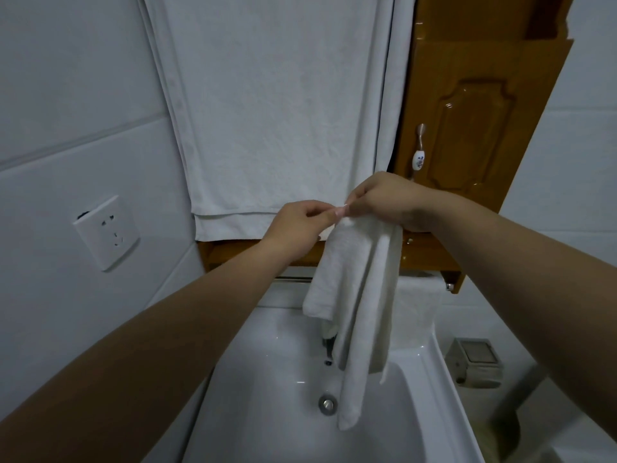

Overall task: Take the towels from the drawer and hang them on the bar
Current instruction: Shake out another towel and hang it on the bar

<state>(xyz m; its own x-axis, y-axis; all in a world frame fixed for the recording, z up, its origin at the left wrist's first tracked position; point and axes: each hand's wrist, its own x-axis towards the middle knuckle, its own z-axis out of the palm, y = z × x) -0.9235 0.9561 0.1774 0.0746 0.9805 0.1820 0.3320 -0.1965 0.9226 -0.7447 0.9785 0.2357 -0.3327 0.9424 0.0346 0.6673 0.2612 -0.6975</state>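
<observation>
Holding a towel [354, 295] in the air, long axis vertical, top edge up and loose end pointing down. Pinching that top edge with left hand [297, 225] and right hand [384, 198], fingers curled, fingertips almost meeting. Hanging over the sink [267, 412], loose end near the drain [326, 403]. Behind the hands, a big towel [277, 111] hung flat; to the right a wooden cabinet [467, 135]; on the left tiled wall a socket [106, 232]

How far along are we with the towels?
Done: one large towel hangs flat against the wall. In hand: the left hand and right hand pinch a small towel above the sink. Left: hanging it; whether more towels remain isn't visible.
</observation>
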